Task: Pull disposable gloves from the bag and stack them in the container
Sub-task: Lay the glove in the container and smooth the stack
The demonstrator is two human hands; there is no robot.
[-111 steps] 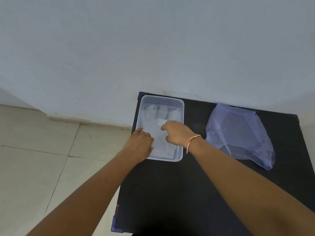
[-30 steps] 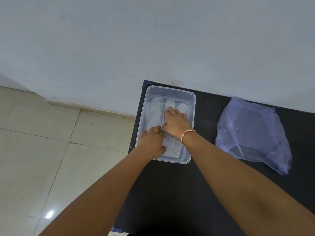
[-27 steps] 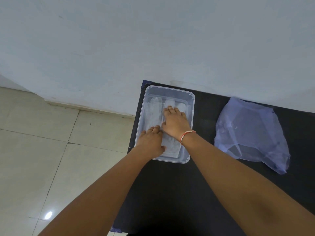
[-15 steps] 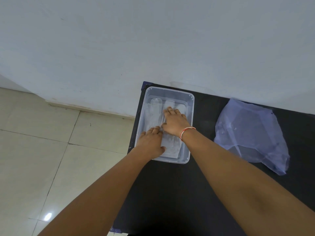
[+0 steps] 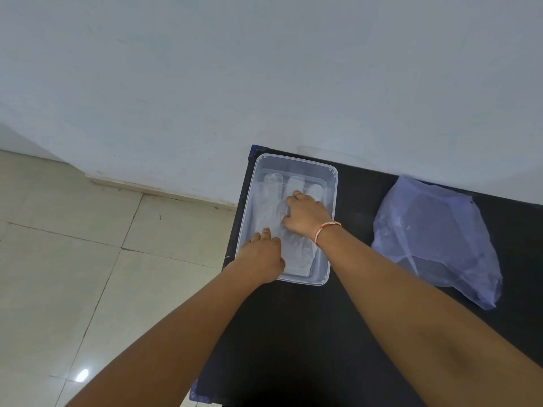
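Observation:
A clear rectangular plastic container (image 5: 333,183) sits at the far left corner of the black table (image 5: 296,342). Thin see-through disposable gloves (image 5: 269,212) lie flat inside it, fingers pointing toward the wall. My left hand (image 5: 261,257) rests on the near left part of the container, fingers pressing the cuff end of the gloves. My right hand (image 5: 307,214), with a red and white thread on the wrist, lies inside the container on the gloves, its fingers curled against them. A crumpled pale purple plastic bag (image 5: 435,245) lies to the right on the table.
A pale wall runs right behind the table. Beige floor tiles (image 5: 73,259) fill the left side below the table's left edge. My two forearms cross the near part of the table.
My right hand's fingers have curled and drawn back slightly on the gloves since half a second ago. The left hand stays pressed at the near end of the container. The bag has not moved.

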